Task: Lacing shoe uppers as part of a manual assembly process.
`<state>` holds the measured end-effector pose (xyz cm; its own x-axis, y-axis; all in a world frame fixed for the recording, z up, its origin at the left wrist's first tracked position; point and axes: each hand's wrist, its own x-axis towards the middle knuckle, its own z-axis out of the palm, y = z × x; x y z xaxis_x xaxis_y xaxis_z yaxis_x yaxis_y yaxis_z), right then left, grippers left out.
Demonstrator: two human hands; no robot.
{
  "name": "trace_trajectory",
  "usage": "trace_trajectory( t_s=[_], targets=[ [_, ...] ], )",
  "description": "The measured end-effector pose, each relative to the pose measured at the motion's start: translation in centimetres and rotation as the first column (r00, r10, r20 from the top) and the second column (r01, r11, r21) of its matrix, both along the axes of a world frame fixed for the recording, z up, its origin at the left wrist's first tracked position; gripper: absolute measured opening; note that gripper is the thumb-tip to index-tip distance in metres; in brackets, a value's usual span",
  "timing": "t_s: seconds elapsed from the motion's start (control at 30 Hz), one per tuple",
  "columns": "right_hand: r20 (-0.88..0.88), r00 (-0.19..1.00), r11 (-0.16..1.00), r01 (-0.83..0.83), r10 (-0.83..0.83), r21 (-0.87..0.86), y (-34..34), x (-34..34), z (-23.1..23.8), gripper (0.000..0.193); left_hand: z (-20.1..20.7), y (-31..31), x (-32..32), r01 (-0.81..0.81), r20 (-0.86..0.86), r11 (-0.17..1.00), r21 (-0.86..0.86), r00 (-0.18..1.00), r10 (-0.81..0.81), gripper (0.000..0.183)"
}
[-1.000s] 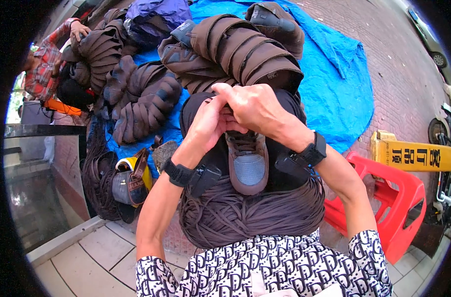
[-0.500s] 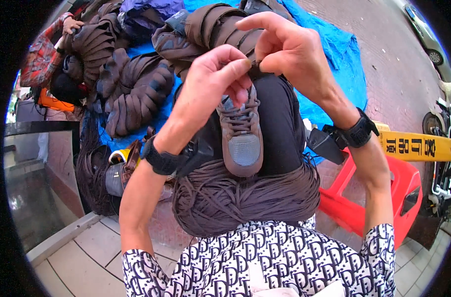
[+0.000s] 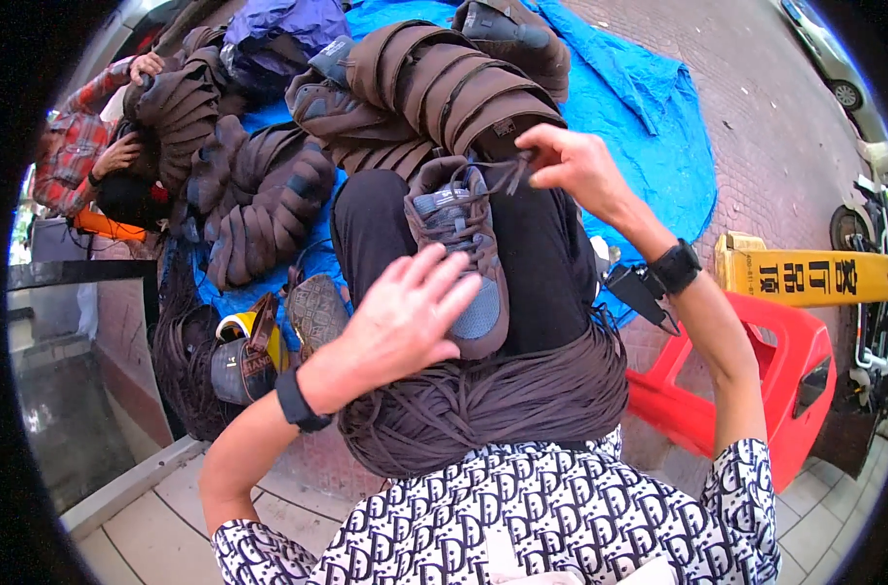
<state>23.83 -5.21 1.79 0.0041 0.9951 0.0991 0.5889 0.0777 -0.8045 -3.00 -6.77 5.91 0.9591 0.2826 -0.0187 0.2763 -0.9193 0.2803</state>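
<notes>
A brown-grey sneaker (image 3: pixel 483 317) with a blue-grey mesh toe lies between my thighs, its toe pointing at me. My left hand (image 3: pixel 400 312) is open, fingers spread, over the left side of the toe and lower laces, hiding part of them. Up by the collar, on the right, my right hand (image 3: pixel 580 171) pinches the dark shoelace (image 3: pixel 507 177), which runs from the top of the shoe to my fingertips. A thick bundle of loose brown laces (image 3: pixel 483 409) lies across my lap, just below the toe.
Nested rows of brown shoes (image 3: pixel 434 83) rest on a blue tarp (image 3: pixel 649 117) ahead. A red plastic stool (image 3: pixel 746 390) and a yellow beam (image 3: pixel 814 273) stand at right. More laces (image 3: pixel 186 370) hang left. A co-worker's hand (image 3: pixel 117 154) is among shoes at far left.
My hands, raised together above the shoe before, have parted. The left came down toward the toe and spread its fingers; the right came lower. The co-worker's second hand has come into view.
</notes>
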Motion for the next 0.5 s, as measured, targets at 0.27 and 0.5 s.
trace_trajectory(
  t_s=[0.27, 0.5],
  targets=[
    [0.104, 0.964, 0.935, -0.263, 0.245, 0.237, -5.7, -3.8, 2.8, 0.076, -1.0, 1.3, 1.4, 0.126, 0.156, 0.968, 0.218, 0.974, -0.162, 0.06],
    [0.357, 0.932, 0.838, -0.24, 0.058, 0.49, -4.8, -5.7, 2.0, 0.06, 1.8, 5.0, 4.2, 0.077, 0.44, 0.994, -0.071, 0.897, -0.038, 0.031]
  ],
)
